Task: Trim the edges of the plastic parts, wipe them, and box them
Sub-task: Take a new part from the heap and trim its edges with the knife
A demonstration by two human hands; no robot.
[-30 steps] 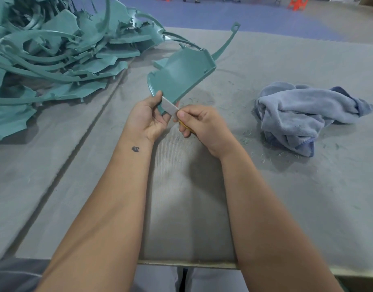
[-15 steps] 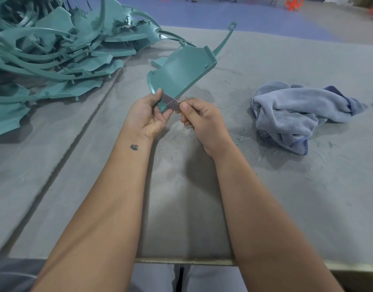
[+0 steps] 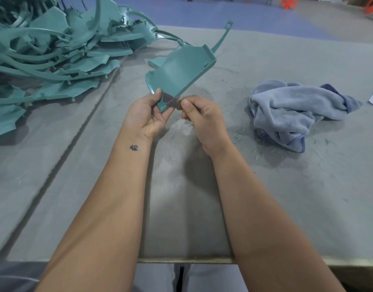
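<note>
Both hands busy: left hand [image 3: 146,118] grips teal part [image 3: 178,75], long axis up-right; right hand [image 3: 201,118] pinches blade [image 3: 171,101].

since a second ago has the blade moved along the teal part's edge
Cannot tell. The blade sits at the teal part's lower corner beside the left hand, as before; the camera shifted, and any slide against the cloth is too slight to judge.

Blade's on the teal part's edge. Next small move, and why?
Probably draw the small grey blade, pinched in the right hand, further along the near edge of the teal moulded plastic part; the left hand grips that corner, and the crumpled grey-blue cloth lies untouched.
</note>
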